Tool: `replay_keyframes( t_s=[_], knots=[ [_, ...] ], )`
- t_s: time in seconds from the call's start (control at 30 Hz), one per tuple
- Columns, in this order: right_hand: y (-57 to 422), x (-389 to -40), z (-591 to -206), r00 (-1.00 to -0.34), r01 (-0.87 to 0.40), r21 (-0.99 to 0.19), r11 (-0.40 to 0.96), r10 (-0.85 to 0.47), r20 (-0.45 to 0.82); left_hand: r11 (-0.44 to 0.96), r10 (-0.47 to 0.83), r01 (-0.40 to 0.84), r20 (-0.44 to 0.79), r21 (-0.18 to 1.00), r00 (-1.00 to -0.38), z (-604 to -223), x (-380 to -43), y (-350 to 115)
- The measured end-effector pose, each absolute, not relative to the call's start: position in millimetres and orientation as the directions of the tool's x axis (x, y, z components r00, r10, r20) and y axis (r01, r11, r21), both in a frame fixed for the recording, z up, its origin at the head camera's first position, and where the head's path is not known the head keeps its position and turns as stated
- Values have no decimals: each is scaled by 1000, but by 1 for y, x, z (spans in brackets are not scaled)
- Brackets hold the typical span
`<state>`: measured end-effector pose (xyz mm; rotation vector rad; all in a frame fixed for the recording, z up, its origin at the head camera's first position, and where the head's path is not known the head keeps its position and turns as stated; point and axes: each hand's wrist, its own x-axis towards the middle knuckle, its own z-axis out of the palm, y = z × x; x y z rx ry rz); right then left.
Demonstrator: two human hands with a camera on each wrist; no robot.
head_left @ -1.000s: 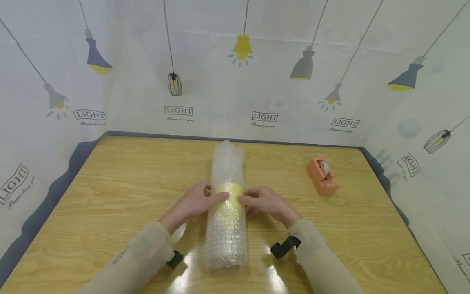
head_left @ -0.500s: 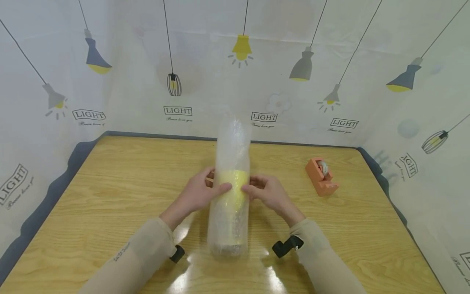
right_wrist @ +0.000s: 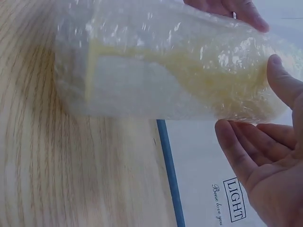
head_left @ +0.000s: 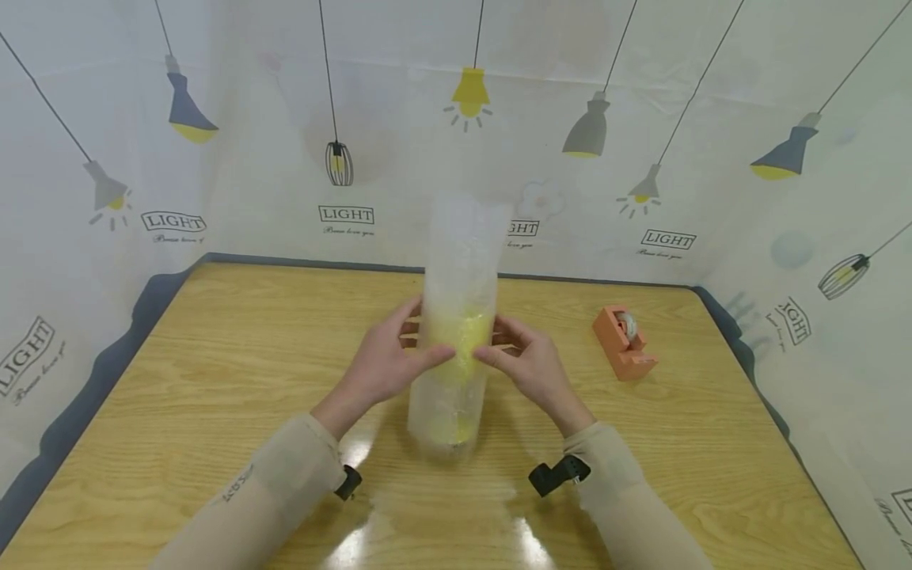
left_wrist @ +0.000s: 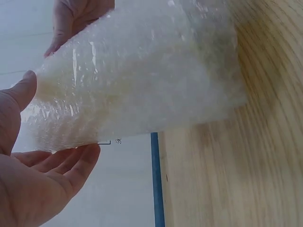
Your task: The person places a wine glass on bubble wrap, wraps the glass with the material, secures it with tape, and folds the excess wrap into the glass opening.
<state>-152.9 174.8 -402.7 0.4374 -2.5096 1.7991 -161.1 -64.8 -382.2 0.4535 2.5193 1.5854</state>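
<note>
A long clear bubble-wrap bundle (head_left: pixel 463 261) stands nearly upright, leaning slightly right, in the middle of the head view. Through the wrap shows a yellow goblet-shaped thing (right_wrist: pixel 203 78), with a wide bowl, a thin stem and a flat foot toward the lower end. My left hand (head_left: pixel 388 356) grips the bundle's left side, thumb in front and fingers behind. From the right side my right hand (head_left: pixel 534 364) holds it the same way, its thumb (right_wrist: pixel 284 82) near the bowl. Parts of the fingers are hidden behind the wrap.
An orange tape dispenser (head_left: pixel 623 344) with a roll of tape stands at the right on the wooden table (head_left: pixel 249 356). Behind the table hangs a pale cloth (head_left: pixel 399 103) printed with lamps. Black straps (head_left: pixel 559 475) show at both wrists.
Both hands have tipped the bundle up from lying on the table to nearly upright, its top rising over the back cloth. The tape dispenser has stayed in place.
</note>
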Motion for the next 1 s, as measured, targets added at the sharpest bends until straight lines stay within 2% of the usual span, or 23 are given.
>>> replay_keyframes(
  t_s=[0.2, 0.5, 0.83, 1.0],
  knots=[
    [175, -153, -401, -943, -303, -920, 251, -220, 250, 361, 330, 268, 147, 893, -932, -382, -160, -64],
    [174, -154, -402, -924, -361, -904, 229, -215, 315, 313, 319, 319, 217, 895, -922, -386, -160, -62],
    [174, -156, -404, -912, -382, -898, 218, -244, 329, 284, 296, 337, 252, 898, -921, -394, -160, -62],
    [177, -156, -397, -906, -378, -888, 262, -300, 297, 274, 301, 339, 255, 900, -919, -395, -159, -62]
  ],
)
